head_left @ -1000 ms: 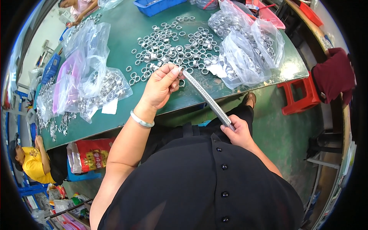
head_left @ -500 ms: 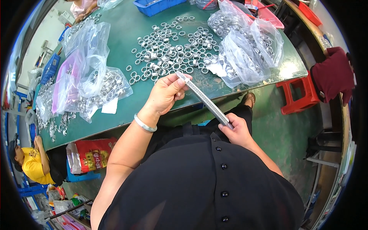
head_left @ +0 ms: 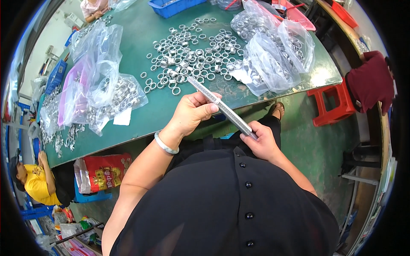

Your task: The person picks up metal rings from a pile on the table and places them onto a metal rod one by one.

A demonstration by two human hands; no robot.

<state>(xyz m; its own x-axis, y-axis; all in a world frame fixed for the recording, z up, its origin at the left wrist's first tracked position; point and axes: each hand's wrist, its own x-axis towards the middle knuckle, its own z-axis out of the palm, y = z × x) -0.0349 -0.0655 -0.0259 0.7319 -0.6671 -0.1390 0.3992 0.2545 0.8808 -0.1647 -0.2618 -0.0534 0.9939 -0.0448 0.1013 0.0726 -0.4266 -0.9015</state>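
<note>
My right hand (head_left: 261, 138) is wrapped round the thick end of a grey metal ring mandrel (head_left: 232, 116) marked with a fine scale. The mandrel slants up and left, its thin tip over the front of the table. Around its middle, the thumb and fingers of my left hand (head_left: 197, 112) are closed. A bright ring (head_left: 217, 101) appears to sit round the mandrel at these fingertips, partly hidden by them. Just beyond the tip, many loose silver rings (head_left: 188, 62) are spread over the green tabletop (head_left: 136, 40).
Clear bags of metal rings (head_left: 273, 64) lie at the right, and another bag (head_left: 115, 96) with a purple one at the left. A blue tray (head_left: 175, 7) stands at the back. A red stool (head_left: 332, 102) is on the floor at right. Other people sit at left and far left.
My left hand has slid along the mandrel from its thin tip to about its middle, toward my right hand. The tip now shows beyond the fingers.
</note>
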